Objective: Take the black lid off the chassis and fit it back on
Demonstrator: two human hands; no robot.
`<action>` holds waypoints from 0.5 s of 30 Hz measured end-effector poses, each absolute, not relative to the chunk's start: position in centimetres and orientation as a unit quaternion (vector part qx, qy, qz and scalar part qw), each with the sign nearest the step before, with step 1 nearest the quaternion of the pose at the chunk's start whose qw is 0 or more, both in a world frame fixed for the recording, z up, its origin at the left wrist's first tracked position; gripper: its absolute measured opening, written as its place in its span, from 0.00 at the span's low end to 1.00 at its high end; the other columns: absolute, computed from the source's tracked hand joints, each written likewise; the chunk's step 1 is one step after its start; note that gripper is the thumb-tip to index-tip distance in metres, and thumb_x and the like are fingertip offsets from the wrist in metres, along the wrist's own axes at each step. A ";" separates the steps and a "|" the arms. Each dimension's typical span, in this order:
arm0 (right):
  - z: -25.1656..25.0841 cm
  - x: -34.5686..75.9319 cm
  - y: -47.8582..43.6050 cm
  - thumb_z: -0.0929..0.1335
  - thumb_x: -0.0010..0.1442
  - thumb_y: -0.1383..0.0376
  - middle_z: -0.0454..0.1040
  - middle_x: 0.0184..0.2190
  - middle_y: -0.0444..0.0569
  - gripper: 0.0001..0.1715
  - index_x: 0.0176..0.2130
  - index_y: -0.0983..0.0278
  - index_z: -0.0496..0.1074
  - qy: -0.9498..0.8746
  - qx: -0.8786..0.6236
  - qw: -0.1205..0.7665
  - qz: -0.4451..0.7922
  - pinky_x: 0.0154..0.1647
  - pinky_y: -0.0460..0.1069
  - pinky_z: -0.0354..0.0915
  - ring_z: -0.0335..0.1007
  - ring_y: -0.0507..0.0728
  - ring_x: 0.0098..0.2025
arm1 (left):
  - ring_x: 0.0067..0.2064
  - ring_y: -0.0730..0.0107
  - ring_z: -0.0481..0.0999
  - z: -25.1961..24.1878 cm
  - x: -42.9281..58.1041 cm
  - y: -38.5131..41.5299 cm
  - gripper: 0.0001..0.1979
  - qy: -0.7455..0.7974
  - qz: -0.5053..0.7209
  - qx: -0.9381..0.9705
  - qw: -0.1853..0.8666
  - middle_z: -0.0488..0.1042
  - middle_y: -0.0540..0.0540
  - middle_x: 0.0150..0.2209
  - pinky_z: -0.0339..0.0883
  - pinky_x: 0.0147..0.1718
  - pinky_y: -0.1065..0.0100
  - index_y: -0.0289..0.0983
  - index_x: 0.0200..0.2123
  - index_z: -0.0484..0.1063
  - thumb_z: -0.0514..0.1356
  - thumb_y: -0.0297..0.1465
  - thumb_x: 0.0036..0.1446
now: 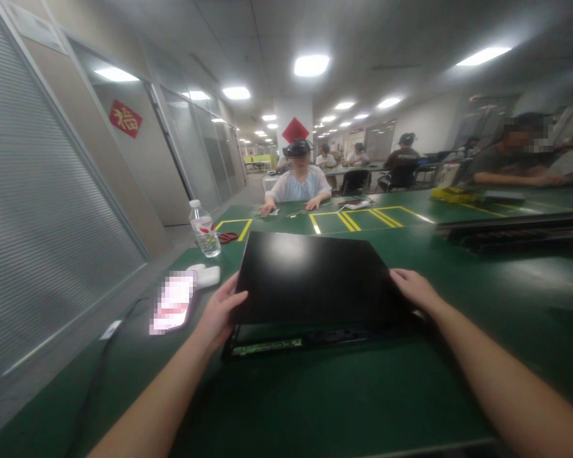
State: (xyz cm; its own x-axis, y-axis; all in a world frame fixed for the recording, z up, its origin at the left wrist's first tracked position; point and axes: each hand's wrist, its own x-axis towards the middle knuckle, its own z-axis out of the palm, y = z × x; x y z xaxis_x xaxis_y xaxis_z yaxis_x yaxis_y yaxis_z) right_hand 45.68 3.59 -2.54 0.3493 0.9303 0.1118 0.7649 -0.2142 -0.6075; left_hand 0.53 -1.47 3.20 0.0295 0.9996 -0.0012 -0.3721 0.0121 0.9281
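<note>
Two bare forearms [148,388] are slanting inward over the green table [315,407], nearest the camera. With the dark panel [310,280] as the clock's centre and twelve pointing away, the left hand [223,308] is gripping its edge toward eight o'clock, thumb on the upper face. The right hand [413,287] is holding the opposite edge at three, its thumb partly hidden. The panel is being held over a dark frame [344,334], which is showing along six o'clock, with a green circuit strip [267,346] lying bare at seven. So the panel is in both hands and roughly above the frame, but is not yet sitting flush; whether they are touching, I cannot tell. A phone [174,299] is lying at nine, and a bottle [204,229] is standing at ten beside red-handled scissors [228,238].
</note>
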 end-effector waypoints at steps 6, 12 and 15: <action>-2.2 45.4 3.8 0.69 0.54 0.55 0.81 0.42 0.54 0.17 0.37 0.63 0.81 -0.455 -0.705 0.461 0.288 0.47 0.53 0.69 0.76 0.64 0.47 | 0.54 0.48 0.78 3.2 0.6 -1.7 0.41 0.389 0.592 0.404 0.579 0.78 0.41 0.55 0.73 0.51 0.58 0.39 0.62 0.69 0.72 0.29 0.41; -0.4 44.8 2.7 0.69 0.53 0.59 0.81 0.40 0.51 0.25 0.51 0.61 0.75 -0.398 -0.604 0.568 0.394 0.42 0.53 0.72 0.78 0.61 0.42 | 0.49 0.50 0.80 3.1 -0.2 -1.1 0.37 0.400 0.603 0.401 0.562 0.81 0.42 0.49 0.75 0.47 0.60 0.39 0.60 0.72 0.70 0.31 0.42; 0.5 44.8 1.7 0.63 0.60 0.52 0.81 0.40 0.52 0.27 0.53 0.61 0.74 -0.427 -0.561 0.557 0.439 0.41 0.55 0.72 0.78 0.62 0.41 | 0.45 0.51 0.81 3.1 -0.5 -1.0 0.33 0.412 0.597 0.403 0.559 0.83 0.43 0.44 0.75 0.42 0.62 0.37 0.56 0.76 0.69 0.32 0.42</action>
State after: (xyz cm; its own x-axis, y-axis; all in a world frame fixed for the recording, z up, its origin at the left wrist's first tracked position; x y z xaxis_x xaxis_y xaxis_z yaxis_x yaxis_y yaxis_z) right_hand 44.79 1.72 0.52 0.2495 0.9682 -0.0169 -0.0101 -0.0149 -0.9998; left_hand -0.47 -1.02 3.12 -0.0517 0.9985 0.0205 -0.3350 -0.0367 0.9415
